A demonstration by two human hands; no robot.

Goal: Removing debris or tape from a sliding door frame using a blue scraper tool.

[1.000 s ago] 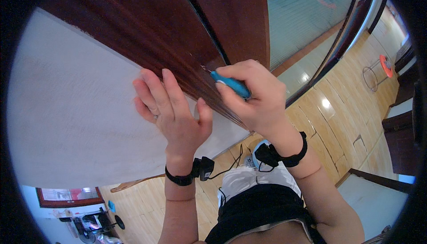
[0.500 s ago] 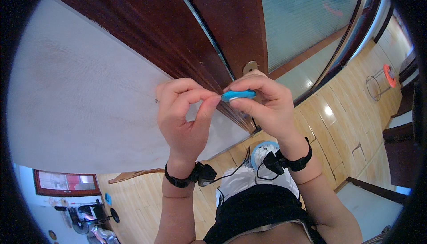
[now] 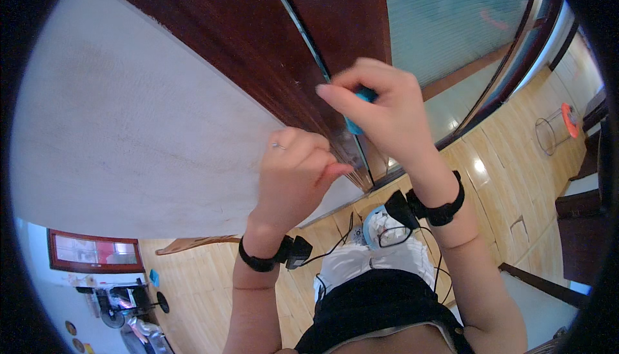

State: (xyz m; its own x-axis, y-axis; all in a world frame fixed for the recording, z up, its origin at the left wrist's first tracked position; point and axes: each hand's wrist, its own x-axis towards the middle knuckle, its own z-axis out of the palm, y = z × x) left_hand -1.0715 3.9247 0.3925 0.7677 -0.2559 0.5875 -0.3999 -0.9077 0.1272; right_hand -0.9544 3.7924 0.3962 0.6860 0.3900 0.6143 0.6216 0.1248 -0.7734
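My right hand (image 3: 390,106) is closed around a small blue oval thing (image 3: 353,126). Only parts of it show between the fingers, so its kind cannot be made out. That hand is raised in front of the dark red-brown wooden door (image 3: 342,25), near the thin pale strip along its edge. Lower and to the left, my left hand (image 3: 295,173) has its fingers curled in, with the thumb pointing right. Whatever those fingers may hold is hidden. A ring sits on one of its fingers. The two hands are apart, beside the dark door frame (image 3: 213,51).
A white wall (image 3: 129,115) borders the frame on the left. Ribbed glass (image 3: 451,25) fills the door panel at right. An orange-topped stool (image 3: 569,120) stands on the tiled floor (image 3: 480,173). Black wrist devices with cables are on both my arms. A fan (image 3: 113,315) is at lower left.
My hands have parted. The right hand moved up with the blue thing, turning it from level to steep and covering the round door plate. The left moved down and right, its pinch now a curled fist.
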